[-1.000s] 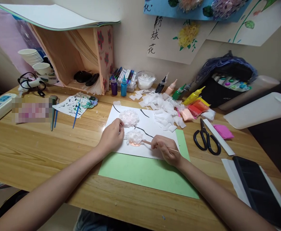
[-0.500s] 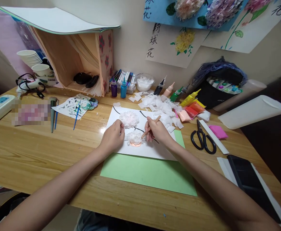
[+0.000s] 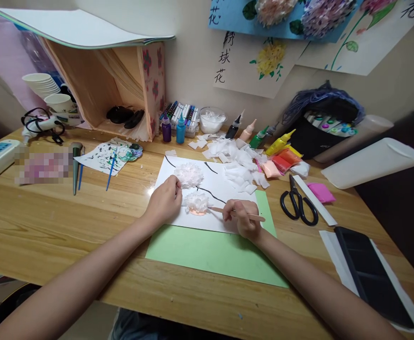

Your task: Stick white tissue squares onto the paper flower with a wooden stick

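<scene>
Our right hand grips a wooden stick, tip at lower tissue flower on white paper. Our left hand: fingers curled by upper flower, can't tell if holding.

I'm holding the wooden stick in my right grip, one end sticking out right, the other reaching left to the right edge of the lower flower. That one's sitting on the white sheet, ruffled white on top, peach base showing along the near side. Upper flower is sitting just beyond, fuller, faintly pink. Sheet's lying flat, carrying curved black lines.
</scene>
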Action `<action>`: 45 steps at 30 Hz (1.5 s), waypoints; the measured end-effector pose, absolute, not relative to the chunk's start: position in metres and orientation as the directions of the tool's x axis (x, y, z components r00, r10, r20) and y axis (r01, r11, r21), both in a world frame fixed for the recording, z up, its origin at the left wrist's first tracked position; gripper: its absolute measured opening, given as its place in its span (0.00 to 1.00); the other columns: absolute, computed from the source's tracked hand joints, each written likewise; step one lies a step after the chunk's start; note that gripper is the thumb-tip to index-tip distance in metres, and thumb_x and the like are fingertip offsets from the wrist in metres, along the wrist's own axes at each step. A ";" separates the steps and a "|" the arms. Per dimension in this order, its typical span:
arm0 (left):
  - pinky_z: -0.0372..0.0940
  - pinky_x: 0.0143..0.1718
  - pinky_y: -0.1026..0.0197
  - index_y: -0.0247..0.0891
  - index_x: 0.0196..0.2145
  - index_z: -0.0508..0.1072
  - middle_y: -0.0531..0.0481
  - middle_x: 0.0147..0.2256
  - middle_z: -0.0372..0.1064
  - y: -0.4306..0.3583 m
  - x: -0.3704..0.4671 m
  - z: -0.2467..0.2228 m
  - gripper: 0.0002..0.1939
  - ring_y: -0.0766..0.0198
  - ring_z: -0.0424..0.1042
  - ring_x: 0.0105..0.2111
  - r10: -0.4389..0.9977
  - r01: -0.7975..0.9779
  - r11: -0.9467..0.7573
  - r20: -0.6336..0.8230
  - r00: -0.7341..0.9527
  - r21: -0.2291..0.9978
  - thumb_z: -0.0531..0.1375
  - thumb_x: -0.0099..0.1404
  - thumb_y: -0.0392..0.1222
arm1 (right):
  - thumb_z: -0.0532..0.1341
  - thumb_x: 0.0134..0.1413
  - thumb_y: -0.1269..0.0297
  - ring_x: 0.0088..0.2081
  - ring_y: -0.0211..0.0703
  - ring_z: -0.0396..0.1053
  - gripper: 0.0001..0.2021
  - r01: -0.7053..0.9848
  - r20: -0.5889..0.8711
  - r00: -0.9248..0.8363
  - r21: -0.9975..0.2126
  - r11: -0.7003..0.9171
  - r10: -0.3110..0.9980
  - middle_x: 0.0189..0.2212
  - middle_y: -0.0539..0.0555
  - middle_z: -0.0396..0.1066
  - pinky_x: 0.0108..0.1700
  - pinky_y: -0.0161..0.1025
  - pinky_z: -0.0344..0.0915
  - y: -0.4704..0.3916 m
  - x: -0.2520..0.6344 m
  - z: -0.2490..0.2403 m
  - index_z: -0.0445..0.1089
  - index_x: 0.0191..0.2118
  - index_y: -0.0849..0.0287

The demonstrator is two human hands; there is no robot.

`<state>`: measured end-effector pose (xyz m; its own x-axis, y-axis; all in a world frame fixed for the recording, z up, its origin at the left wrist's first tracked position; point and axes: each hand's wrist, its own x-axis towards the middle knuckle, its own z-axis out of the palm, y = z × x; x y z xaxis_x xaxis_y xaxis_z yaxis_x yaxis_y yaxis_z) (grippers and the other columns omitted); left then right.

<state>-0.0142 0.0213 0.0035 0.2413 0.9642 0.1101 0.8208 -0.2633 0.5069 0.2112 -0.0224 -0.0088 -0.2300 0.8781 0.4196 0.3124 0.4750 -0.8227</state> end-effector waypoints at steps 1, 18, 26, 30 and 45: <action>0.58 0.30 0.59 0.40 0.36 0.61 0.48 0.31 0.67 0.021 -0.014 0.004 0.04 0.59 0.67 0.31 0.964 0.822 -0.262 0.111 0.240 0.505 0.48 0.63 0.37 | 0.42 0.65 0.57 0.19 0.35 0.60 0.26 0.320 0.415 -0.233 -0.821 0.472 0.880 0.16 0.51 0.65 0.25 0.36 0.58 -0.022 0.211 -0.009 0.65 0.19 0.58; 0.57 0.30 0.59 0.40 0.36 0.62 0.48 0.31 0.67 0.022 -0.013 0.002 0.05 0.59 0.67 0.30 0.963 0.820 -0.270 0.124 0.241 0.504 0.48 0.63 0.37 | 0.39 0.66 0.62 0.19 0.35 0.60 0.25 0.441 0.511 -0.407 -0.616 0.653 0.757 0.16 0.51 0.64 0.25 0.35 0.58 -0.018 0.198 -0.001 0.61 0.20 0.57; 0.57 0.30 0.59 0.40 0.36 0.61 0.48 0.32 0.68 0.022 -0.014 0.000 0.04 0.59 0.68 0.31 0.960 0.822 -0.279 0.135 0.245 0.497 0.48 0.63 0.36 | 0.43 0.63 0.49 0.15 0.35 0.61 0.29 0.562 0.074 -0.188 -0.810 0.169 0.979 0.09 0.50 0.61 0.23 0.34 0.59 0.005 0.164 0.037 0.60 0.15 0.58; 0.57 0.29 0.59 0.40 0.36 0.61 0.48 0.31 0.67 0.022 -0.013 0.002 0.04 0.59 0.67 0.30 0.962 0.824 -0.273 0.128 0.241 0.497 0.48 0.63 0.36 | 0.45 0.61 0.44 0.12 0.35 0.60 0.29 0.452 -0.120 -0.074 -0.889 -0.074 0.990 0.09 0.51 0.65 0.18 0.33 0.58 0.011 0.162 0.039 0.62 0.17 0.59; 0.57 0.30 0.60 0.41 0.34 0.59 0.50 0.30 0.66 0.022 -0.014 0.005 0.02 0.60 0.67 0.31 0.969 0.811 -0.240 0.086 0.231 0.534 0.48 0.63 0.38 | 0.44 0.65 0.56 0.16 0.34 0.56 0.27 0.201 0.366 -0.112 -0.902 0.382 0.924 0.14 0.50 0.62 0.21 0.36 0.55 -0.016 0.199 -0.009 0.63 0.17 0.58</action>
<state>-0.0142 0.0222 0.0049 0.2305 0.9692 0.0864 0.8108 -0.2404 0.5337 0.1995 -0.0162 -0.0088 -0.1123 0.9238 0.3660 0.2012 0.3819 -0.9021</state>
